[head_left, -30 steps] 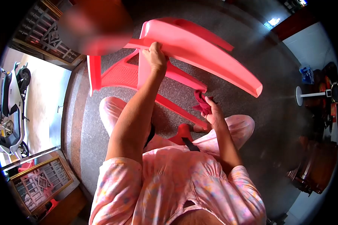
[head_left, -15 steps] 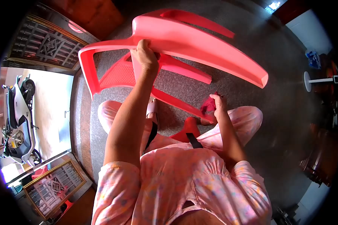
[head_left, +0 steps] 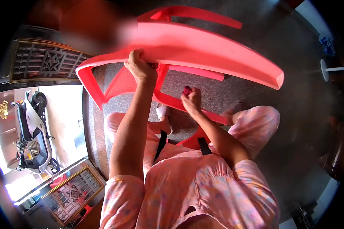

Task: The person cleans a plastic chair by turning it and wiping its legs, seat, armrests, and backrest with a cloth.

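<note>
A pink-red plastic chair [head_left: 202, 47] lies tipped over in front of my knees, its legs and perforated panel [head_left: 122, 81] toward me. My left hand [head_left: 141, 69] is closed around the chair's frame near the corner where a leg meets the broad edge. In my right hand [head_left: 192, 100] is a bunched dark red cloth [head_left: 187, 91]. That hand is at the chair's lower bar [head_left: 170, 100]; whether the cloth presses on it I cannot tell.
Under me is part of a red seat [head_left: 197, 139]. A scooter [head_left: 34, 133] stands outside the bright doorway at left, between ornate metal-grille door panels [head_left: 51, 61]. A white round-based stand [head_left: 325, 70] and a blue packet [head_left: 326, 45] are at far right. A reddish blur covers the upper left.
My right hand has moved left and a little up along the chair's lower bar with the cloth. My left hand keeps its hold on the frame. The view has shifted slightly.
</note>
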`<state>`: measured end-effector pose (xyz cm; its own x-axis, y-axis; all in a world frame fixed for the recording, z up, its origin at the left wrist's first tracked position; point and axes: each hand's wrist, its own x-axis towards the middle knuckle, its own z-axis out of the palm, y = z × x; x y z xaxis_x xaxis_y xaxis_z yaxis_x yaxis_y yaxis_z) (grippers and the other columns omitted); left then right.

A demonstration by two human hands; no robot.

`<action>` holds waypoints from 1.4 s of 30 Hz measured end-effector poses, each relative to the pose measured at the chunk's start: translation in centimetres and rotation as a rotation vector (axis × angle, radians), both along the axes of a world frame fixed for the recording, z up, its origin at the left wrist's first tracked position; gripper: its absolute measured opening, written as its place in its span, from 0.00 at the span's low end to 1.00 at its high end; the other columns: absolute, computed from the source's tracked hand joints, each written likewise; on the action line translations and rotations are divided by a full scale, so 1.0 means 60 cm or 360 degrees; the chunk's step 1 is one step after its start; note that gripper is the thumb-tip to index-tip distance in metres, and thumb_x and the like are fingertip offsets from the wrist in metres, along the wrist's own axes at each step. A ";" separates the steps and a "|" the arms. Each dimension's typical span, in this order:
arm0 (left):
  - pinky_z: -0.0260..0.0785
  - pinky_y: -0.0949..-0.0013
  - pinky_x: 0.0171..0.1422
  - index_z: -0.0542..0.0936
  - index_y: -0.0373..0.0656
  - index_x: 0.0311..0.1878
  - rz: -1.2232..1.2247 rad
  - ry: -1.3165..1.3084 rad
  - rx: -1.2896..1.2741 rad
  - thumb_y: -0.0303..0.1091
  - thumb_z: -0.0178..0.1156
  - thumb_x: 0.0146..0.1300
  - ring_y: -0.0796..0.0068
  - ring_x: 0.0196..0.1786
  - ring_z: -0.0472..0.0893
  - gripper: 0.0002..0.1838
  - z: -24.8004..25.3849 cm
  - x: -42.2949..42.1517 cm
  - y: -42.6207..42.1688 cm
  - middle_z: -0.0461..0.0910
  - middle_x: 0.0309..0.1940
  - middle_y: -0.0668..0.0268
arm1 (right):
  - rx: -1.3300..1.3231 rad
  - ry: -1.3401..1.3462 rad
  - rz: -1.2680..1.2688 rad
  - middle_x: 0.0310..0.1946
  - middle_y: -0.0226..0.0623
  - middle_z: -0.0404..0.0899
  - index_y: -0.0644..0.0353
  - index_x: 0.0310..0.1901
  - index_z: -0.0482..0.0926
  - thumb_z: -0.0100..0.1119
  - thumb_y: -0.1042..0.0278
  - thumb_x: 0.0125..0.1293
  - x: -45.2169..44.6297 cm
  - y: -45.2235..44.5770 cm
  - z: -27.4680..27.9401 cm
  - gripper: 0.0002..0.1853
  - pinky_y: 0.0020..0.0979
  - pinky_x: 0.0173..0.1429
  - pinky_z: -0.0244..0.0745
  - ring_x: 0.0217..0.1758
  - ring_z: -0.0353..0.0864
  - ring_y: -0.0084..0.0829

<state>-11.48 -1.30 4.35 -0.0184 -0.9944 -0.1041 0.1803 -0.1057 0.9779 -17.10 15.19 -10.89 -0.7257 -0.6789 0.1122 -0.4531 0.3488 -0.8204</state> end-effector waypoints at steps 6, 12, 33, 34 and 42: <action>0.68 0.67 0.22 0.71 0.37 0.23 -0.0017 0.0435 0.0106 0.29 0.51 0.51 0.69 0.26 0.72 0.06 0.033 -0.008 0.017 0.68 0.28 0.61 | 0.0094 -0.0463 0.0462 0.39 0.50 0.71 0.61 0.42 0.67 0.54 0.69 0.46 0.071 -0.065 0.001 0.19 0.45 0.46 0.68 0.42 0.71 0.53; 0.71 0.67 0.28 0.73 0.37 0.22 0.0236 0.0321 -0.0147 0.30 0.52 0.46 0.70 0.26 0.74 0.06 0.043 -0.017 0.028 0.72 0.22 0.63 | 0.0339 -0.0495 0.1101 0.35 0.50 0.77 0.52 0.43 0.73 0.48 0.55 0.50 0.069 -0.075 -0.069 0.19 0.48 0.43 0.73 0.40 0.76 0.55; 0.56 0.71 0.10 0.70 0.38 0.17 0.0124 0.0511 0.0005 0.31 0.49 0.48 0.71 0.10 0.65 0.09 0.048 -0.026 0.017 0.68 0.13 0.62 | 0.0921 -0.0470 0.0614 0.32 0.60 0.76 0.66 0.35 0.75 0.48 0.63 0.46 -0.021 0.067 -0.080 0.17 0.49 0.41 0.71 0.37 0.76 0.56; 0.54 0.71 0.10 0.69 0.39 0.16 0.0122 0.0563 0.0081 0.31 0.49 0.48 0.71 0.09 0.64 0.09 0.052 -0.030 0.018 0.68 0.12 0.63 | 0.0824 -0.0471 0.0594 0.31 0.61 0.75 0.66 0.36 0.75 0.48 0.62 0.46 0.005 0.030 -0.032 0.18 0.49 0.41 0.72 0.36 0.76 0.56; 0.54 0.70 0.11 0.68 0.39 0.21 0.0047 0.0424 0.0022 0.31 0.49 0.48 0.71 0.09 0.63 0.06 0.051 -0.031 0.012 0.67 0.14 0.62 | 0.0485 -0.0209 0.0707 0.31 0.59 0.74 0.66 0.35 0.74 0.48 0.67 0.49 -0.004 0.064 -0.034 0.13 0.50 0.45 0.69 0.39 0.74 0.57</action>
<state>-13.33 -0.61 7.41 -0.0181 -0.9934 -0.1130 0.4345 -0.1096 0.8940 -17.36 19.02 -12.94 -0.3570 -0.9103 -0.2093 -0.5113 0.3780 -0.7718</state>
